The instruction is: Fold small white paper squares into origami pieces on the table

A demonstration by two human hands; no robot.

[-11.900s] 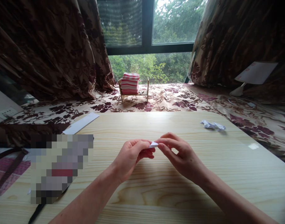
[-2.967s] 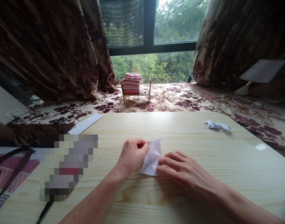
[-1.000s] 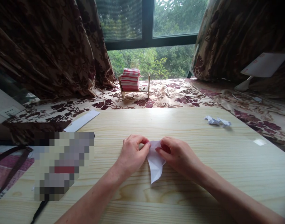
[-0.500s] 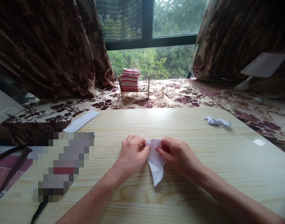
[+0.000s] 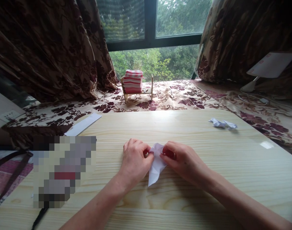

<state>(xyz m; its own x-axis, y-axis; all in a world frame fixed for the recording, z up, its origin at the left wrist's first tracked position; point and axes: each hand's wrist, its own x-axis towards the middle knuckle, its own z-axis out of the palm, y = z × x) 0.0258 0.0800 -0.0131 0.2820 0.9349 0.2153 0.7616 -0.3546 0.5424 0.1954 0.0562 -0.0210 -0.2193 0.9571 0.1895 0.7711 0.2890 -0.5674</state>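
Observation:
A small folded sheet of white paper point(image 5: 157, 164) is held between my two hands, just above the middle of the wooden table. My left hand point(image 5: 137, 159) pinches its left edge between thumb and forefinger. On the opposite edge, the thumb and bent fingers of my right hand point(image 5: 180, 158) grip it. The paper's lower end tapers to a point toward me and slants to the left. Part of its upper edge is hidden behind my fingertips.
Folded white paper pieces point(image 5: 222, 123) lie at the table's point(image 5: 189, 204) back right. A white paper strip point(image 5: 85, 124) rests at the back left, behind a blurred-out object point(image 5: 64, 172) with a black cord. Beyond stand a small rack of folded striped cloths point(image 5: 133, 82) and a lamp point(image 5: 271, 65).
The paper has turned in my hands: its pointed lower end has swung left and slightly up. Both hands keep their pinch and have shifted only a little.

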